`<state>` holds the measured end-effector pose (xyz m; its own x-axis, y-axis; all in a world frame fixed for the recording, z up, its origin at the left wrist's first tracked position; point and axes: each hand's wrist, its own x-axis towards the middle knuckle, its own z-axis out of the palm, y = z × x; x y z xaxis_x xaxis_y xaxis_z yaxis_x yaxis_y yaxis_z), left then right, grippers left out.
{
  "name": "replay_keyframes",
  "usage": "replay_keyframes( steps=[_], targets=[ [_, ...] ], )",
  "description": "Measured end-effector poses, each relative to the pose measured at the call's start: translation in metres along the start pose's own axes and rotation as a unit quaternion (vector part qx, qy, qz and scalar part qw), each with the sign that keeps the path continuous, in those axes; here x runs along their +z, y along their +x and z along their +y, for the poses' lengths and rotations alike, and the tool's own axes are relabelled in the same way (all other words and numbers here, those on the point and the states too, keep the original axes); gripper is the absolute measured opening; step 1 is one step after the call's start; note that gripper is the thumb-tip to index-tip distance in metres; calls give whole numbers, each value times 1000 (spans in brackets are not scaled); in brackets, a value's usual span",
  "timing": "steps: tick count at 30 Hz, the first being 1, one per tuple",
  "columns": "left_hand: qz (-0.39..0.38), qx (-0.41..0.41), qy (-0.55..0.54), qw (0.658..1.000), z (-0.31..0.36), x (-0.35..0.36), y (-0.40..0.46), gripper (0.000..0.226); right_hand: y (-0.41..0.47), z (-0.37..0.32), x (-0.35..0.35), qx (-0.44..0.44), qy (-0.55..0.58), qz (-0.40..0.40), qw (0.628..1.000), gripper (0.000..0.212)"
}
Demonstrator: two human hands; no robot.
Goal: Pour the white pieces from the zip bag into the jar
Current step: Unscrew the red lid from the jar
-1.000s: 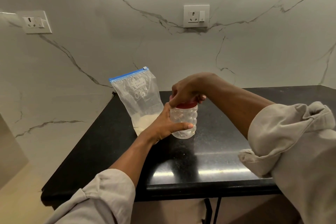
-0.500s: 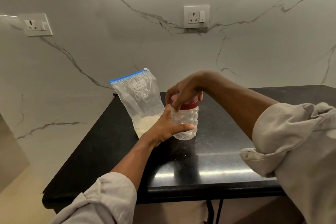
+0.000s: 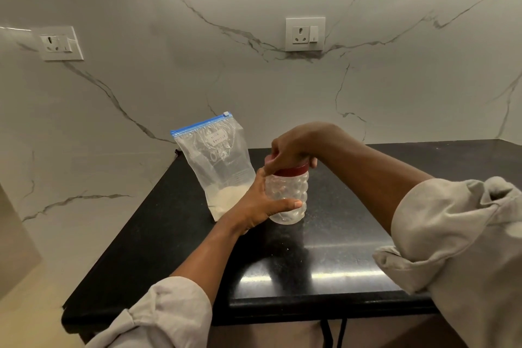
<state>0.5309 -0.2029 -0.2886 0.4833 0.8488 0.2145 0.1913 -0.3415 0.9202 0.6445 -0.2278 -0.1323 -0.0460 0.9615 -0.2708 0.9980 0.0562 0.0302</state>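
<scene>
The black surface (image 3: 324,263) lies bare along its near edge and out toward the far right corner, so there is room to pass there. At the far left corner the zip bag (image 3: 217,167) stands upright against the marble wall (image 3: 254,79), and the jar (image 3: 286,196) stands just beside it, both hands on it. Little gap shows between bag and jar.

head view | looks forward and down | near counter (image 3: 324,263) | faces marble wall (image 3: 254,79)
</scene>
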Motion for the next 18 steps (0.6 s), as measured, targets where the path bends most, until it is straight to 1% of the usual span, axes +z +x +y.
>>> replay_keyframes(
  steps=[2,4,6,9,11,13,15,16,18],
  targets=[
    [-4,7,-1,1000,0,0,0,90,1,1,-3,2,24,-24,999,61],
    [-4,15,3,1000,1,1,-1,95,-2,2,-9,-18,40,-51,998,54],
    [-4,17,5,1000,0,0,-1,100,-3,2,-11,-36,44,-60,997,55],
    [-3,12,7,1000,1,0,-1,93,2,4,-4,-27,39,-34,998,63],
    [5,13,-6,1000,1,1,-3,87,6,9,5,-28,54,13,998,65],
    [35,15,-44,998,0,3,-7,85,7,19,12,-39,101,92,990,59],
    [68,9,-141,988,5,3,-9,86,6,28,15,-22,160,197,967,56],
    [73,6,-204,976,8,2,-10,83,4,31,16,-2,192,243,951,58],
    [79,-9,-331,940,16,0,-8,76,2,33,22,34,247,293,923,65]
  ],
)
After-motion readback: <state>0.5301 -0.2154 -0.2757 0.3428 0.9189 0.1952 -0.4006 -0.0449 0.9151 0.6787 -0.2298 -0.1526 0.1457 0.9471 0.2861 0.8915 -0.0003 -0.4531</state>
